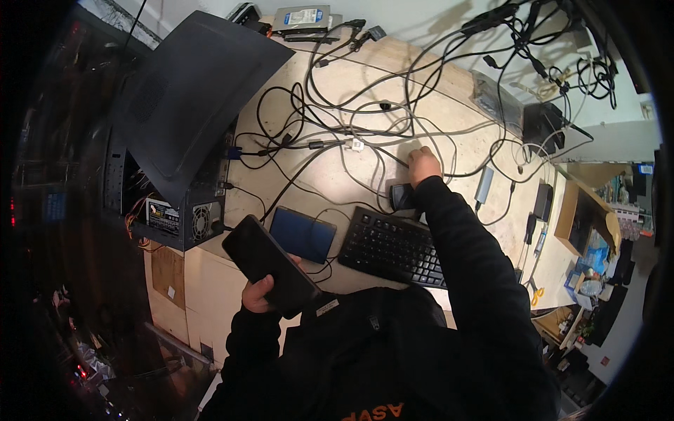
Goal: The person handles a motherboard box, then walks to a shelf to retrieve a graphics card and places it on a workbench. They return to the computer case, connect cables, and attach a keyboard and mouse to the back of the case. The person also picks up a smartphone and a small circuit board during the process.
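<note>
A flat black rectangular device [271, 266] is gripped in my left hand [258, 294], tilted above the table's front edge. My right hand [424, 166] reaches out over the table among the cables, its fingers curled downward. What its fingertips touch is hidden. A small black stand-like device [401, 197] sits just below that hand, partly covered by my sleeve. Between my arms lie a blue flat case [303, 234] with a thin cable across it and a black keyboard [392, 247]. A white cable connector [354, 145] rests left of my right hand.
On the left stands an opened computer case [179, 216], its dark panel [195, 89] leaning on top. Hard drives [303, 18] are stacked at the back. Tangled black cables [337, 126] cover the middle. Screwdrivers [529, 229], yellow-handled scissors [537, 296] and a cardboard box [576, 210] lie right.
</note>
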### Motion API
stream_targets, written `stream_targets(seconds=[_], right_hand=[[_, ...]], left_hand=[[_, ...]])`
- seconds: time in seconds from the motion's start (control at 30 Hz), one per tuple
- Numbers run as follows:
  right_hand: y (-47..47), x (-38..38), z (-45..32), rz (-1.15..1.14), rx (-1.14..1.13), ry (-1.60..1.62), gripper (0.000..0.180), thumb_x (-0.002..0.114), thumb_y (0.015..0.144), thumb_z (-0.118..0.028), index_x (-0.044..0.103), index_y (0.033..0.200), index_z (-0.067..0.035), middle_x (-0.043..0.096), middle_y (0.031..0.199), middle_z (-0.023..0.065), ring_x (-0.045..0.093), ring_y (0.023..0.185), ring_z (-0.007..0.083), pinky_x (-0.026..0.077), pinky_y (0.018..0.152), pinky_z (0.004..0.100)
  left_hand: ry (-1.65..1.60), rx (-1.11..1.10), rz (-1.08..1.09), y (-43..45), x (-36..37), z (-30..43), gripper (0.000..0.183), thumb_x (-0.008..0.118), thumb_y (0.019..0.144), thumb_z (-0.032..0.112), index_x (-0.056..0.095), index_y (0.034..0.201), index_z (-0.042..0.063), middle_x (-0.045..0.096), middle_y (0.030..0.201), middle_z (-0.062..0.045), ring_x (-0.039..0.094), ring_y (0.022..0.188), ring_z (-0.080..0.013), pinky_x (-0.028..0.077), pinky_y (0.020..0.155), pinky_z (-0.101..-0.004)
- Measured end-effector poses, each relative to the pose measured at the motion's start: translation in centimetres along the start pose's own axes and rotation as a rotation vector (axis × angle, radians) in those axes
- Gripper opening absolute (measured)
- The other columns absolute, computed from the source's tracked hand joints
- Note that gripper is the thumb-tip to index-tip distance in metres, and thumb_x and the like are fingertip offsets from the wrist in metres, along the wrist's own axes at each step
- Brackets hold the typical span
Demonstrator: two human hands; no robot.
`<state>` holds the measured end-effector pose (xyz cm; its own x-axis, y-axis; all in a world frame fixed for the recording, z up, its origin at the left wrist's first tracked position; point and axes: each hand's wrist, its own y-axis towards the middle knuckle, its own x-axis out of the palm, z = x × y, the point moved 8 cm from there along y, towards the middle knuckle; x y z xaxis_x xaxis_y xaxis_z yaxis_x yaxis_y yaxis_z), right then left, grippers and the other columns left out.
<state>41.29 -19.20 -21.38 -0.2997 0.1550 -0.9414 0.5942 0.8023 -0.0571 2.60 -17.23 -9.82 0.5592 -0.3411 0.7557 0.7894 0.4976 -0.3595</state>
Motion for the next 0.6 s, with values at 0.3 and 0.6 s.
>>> stream_targets(seconds=[0.3,0.6], right_hand=[[-1.2,-4.0,-5.2,0.057,-0.053,0.308,0.011,0.063,0.074,-0.010,0.060,0.079,0.000,0.061,0.075,0.0174,0.060,0.071,0.0321,0.049,0.065,0.0369],[-20.7,-12.8,-24.4,-0.204,-0.866,0.857,0.014,0.065,0.072,-0.005,0.058,0.084,-0.002,0.057,0.084,0.0102,0.059,0.077,0.0278,0.050,0.063,0.0352]], left_hand=[[-0.059,0.033,-0.017,1.4,3.2,0.7,0.068,0.061,0.081,0.042,0.041,0.121,-0.010,0.050,0.111,-0.023,0.053,0.105,-0.0305,0.044,0.092,-0.0410],[-0.283,-0.017,0.136,-4.6,1.5,-4.3,0.071,0.054,0.078,0.043,0.040,0.125,-0.008,0.046,0.125,-0.019,0.047,0.115,-0.0285,0.035,0.101,-0.0389]])
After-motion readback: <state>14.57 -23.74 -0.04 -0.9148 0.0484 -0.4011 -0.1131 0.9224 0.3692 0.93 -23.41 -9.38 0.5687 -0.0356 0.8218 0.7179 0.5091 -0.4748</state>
